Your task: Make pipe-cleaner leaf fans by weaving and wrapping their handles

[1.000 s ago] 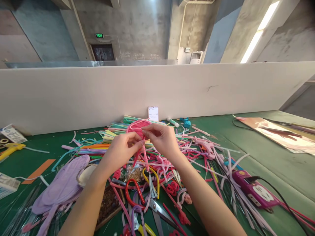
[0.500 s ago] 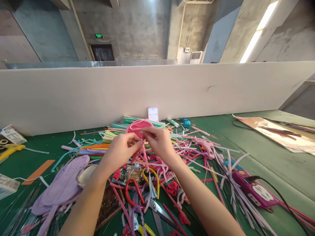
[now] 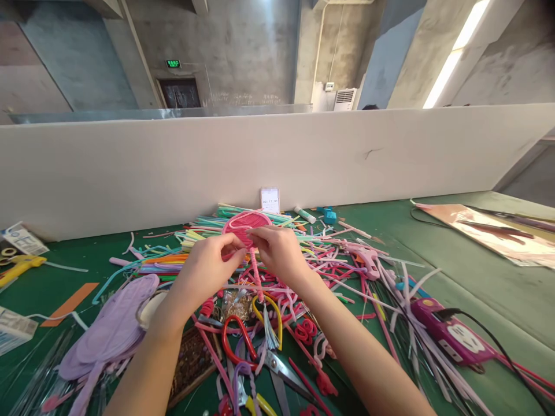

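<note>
A round pink fan [image 3: 245, 224] woven from pipe cleaners, with a twisted pink handle hanging down, is held up over the green table [image 3: 477, 271]. My left hand [image 3: 207, 270] pinches it at the base of the disc. My right hand [image 3: 280, 252] pinches the same spot from the right, fingertips meeting the left ones. Under both hands lies a heap of coloured pipe cleaners [image 3: 303, 277].
A lilac fan shape [image 3: 113, 323] lies at the left, scissors [image 3: 277, 370] near the front, a purple glue gun [image 3: 451, 335] with a black cord at the right. A phone [image 3: 270, 200] leans on the white partition. A yellow tool [image 3: 19, 266] sits far left.
Both hands stay pinched on the pink fan; the right hand has drifted slightly left and the fingers have shifted a little at the base of the disc.
</note>
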The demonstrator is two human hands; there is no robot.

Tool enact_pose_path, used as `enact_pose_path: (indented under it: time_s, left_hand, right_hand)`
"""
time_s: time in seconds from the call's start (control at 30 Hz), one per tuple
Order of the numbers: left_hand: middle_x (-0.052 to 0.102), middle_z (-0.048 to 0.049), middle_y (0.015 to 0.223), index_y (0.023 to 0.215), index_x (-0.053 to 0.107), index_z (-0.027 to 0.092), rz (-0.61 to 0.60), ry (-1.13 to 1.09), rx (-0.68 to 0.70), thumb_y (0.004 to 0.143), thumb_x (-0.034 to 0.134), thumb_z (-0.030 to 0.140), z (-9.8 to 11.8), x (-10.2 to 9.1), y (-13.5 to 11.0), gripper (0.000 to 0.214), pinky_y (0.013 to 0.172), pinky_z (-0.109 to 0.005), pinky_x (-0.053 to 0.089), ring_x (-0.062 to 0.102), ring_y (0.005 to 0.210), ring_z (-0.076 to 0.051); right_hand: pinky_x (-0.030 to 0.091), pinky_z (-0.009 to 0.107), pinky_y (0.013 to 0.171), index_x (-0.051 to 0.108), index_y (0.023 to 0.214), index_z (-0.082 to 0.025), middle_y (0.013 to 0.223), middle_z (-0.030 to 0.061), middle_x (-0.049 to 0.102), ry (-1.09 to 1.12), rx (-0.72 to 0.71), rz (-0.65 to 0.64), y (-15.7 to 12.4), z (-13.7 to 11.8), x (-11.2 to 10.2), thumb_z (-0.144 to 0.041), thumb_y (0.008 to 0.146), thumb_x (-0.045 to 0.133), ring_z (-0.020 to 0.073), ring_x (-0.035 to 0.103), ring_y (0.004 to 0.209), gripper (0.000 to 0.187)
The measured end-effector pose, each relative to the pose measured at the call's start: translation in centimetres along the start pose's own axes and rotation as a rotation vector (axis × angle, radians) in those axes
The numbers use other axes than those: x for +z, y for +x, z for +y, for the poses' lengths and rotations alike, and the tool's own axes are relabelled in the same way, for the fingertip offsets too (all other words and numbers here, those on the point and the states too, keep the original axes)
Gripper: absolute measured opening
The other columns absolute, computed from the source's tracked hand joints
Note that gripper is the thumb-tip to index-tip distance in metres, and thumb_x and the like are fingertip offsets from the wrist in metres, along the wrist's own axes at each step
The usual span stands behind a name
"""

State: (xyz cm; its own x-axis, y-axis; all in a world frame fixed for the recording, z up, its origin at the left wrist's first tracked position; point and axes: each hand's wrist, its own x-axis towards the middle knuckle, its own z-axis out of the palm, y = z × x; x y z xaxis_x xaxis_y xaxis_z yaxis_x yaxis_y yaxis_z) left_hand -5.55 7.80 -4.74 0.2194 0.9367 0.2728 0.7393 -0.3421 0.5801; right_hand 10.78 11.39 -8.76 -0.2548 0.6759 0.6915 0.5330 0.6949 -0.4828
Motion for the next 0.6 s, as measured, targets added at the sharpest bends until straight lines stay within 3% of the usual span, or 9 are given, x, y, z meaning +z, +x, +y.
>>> enact_pose_path:
  time_s: [0.07, 0.27, 0.47, 0.6]
  left_hand:
    - [0.074, -0.0024, 0.079, 0.08, 0.069, 0.021, 0.04, 0.058, 0.005, 0.083, 0.056, 0.037, 0.07, -0.15, -0.07, 0.02, 0.065, -0.029, 0.046, 0.066, 0.07, -0.02]
    - [0.076, -0.0018, 0.082, 0.081, 0.068, 0.022, 0.185, 0.026, 0.007, 0.084, 0.056, 0.036, 0.43, -0.29, -0.21, 0.019, 0.07, -0.03, 0.048, 0.069, 0.075, -0.021]
    - [0.076, -0.0012, 0.083, 0.08, 0.068, 0.021, 0.211, 0.008, 0.081, 0.085, 0.057, 0.033, 0.42, 0.02, -0.11, 0.017, 0.071, -0.028, 0.05, 0.068, 0.073, -0.019]
    - [0.075, -0.0019, 0.087, 0.081, 0.069, 0.021, 0.222, 0.065, 0.151, 0.086, 0.057, 0.029, 0.05, 0.28, -0.04, 0.015, 0.071, -0.028, 0.049, 0.067, 0.076, -0.019]
  right_hand:
    - [0.044, 0.027, 0.062, 0.076, 0.09, -0.014, 0.076, 0.0085, 0.073, 0.004, 0.012, -0.014, 0.11, -0.07, -0.04, -0.014, 0.089, 0.054, 0.0173, 0.063, 0.065, 0.022]
    - [0.047, 0.027, 0.061, 0.074, 0.1, -0.014, 0.074, 0.0061, 0.072, 0.335, 0.344, -0.021, 0.55, -0.33, 0.18, -0.036, 0.09, 0.059, 0.0157, 0.062, 0.064, 0.029]
    - [0.046, 0.025, 0.057, 0.072, 0.08, -0.014, 0.064, 0.0019, 0.064, 0.681, 0.445, -0.053, 0.61, -0.49, 0.16, -0.044, 0.084, 0.062, 0.0126, 0.055, 0.058, 0.032]
    - [0.044, 0.025, 0.055, 0.071, 0.075, -0.015, 0.062, 0.0011, 0.062, 0.664, 0.435, -0.07, 0.55, -0.39, 0.13, -0.04, 0.085, 0.06, 0.0125, 0.053, 0.055, 0.029]
